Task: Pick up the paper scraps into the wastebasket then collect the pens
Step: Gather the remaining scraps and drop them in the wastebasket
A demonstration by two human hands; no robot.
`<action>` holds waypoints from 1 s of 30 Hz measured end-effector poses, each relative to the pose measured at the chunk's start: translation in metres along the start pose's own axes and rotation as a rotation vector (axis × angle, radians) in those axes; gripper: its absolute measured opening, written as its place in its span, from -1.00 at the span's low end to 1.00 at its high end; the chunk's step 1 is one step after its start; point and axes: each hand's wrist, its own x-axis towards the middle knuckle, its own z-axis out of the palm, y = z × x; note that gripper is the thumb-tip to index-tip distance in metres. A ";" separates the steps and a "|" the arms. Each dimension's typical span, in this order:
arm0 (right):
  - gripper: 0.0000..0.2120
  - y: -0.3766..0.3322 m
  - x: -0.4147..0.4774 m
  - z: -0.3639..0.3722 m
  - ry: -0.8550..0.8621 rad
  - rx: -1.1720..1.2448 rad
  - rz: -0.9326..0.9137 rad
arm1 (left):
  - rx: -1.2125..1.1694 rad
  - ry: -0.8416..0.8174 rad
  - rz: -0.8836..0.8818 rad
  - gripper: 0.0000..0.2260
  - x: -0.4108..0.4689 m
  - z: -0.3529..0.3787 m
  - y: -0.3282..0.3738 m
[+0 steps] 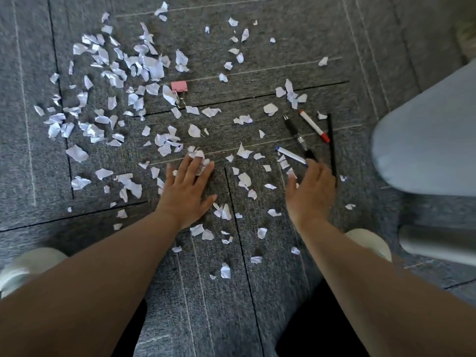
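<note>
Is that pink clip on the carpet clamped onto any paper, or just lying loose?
Apparently loose. The pink binder clip lies flat on the carpet, handles toward the person; a paper scrap overlaps its left side, but nothing is visibly in its mouth.

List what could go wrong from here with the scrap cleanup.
1. The pink binder clip lies among the paper scraps; a broad sweep could carry it off with them.
2. The right hand is by the blue-capped pen, with scraps beside it, so pens may get gathered with the paper.
3. The scraps are small and spread widely over the carpet; the left hand may well miss the outlying ones.
</note>
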 end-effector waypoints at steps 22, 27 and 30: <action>-0.30 -0.084 -0.028 0.053 -0.356 0.163 -0.498 | -0.152 0.060 0.054 -0.31 0.002 -0.004 -0.043; -0.33 -0.081 -0.009 0.055 -0.151 0.032 -0.362 | -0.042 0.107 -0.021 -0.21 0.017 -0.021 -0.064; -0.29 -0.077 0.010 0.053 -0.256 -0.046 -0.243 | -0.075 0.050 -0.061 -0.12 0.033 -0.029 -0.077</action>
